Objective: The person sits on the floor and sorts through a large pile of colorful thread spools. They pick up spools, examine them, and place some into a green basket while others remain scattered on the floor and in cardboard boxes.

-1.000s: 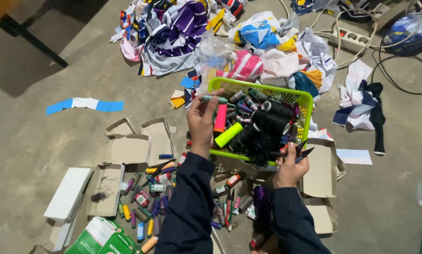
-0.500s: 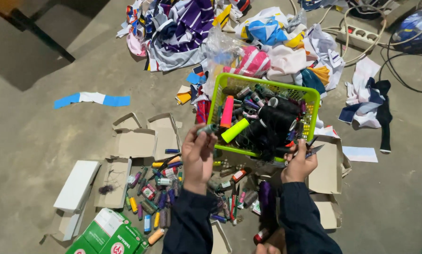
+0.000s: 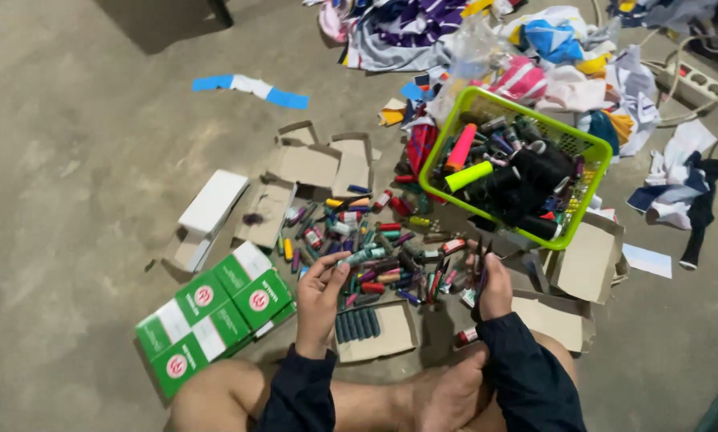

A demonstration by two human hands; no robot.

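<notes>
A heap of small coloured spools (image 3: 375, 248) spreads just beyond the left hand (image 3: 321, 298), whose fingers pinch a teal spool (image 3: 364, 256). A green basket (image 3: 584, 192) of dark spools sits farther off. The right hand (image 3: 495, 288) clasps several thin spools, with torn cardboard boxes (image 3: 567, 264) beside it.

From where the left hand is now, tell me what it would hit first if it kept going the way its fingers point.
The left hand, pinching a teal spool, points up-right. Probably the loose pile of small spools on the floor comes first; the green basket lies farther along.
</notes>
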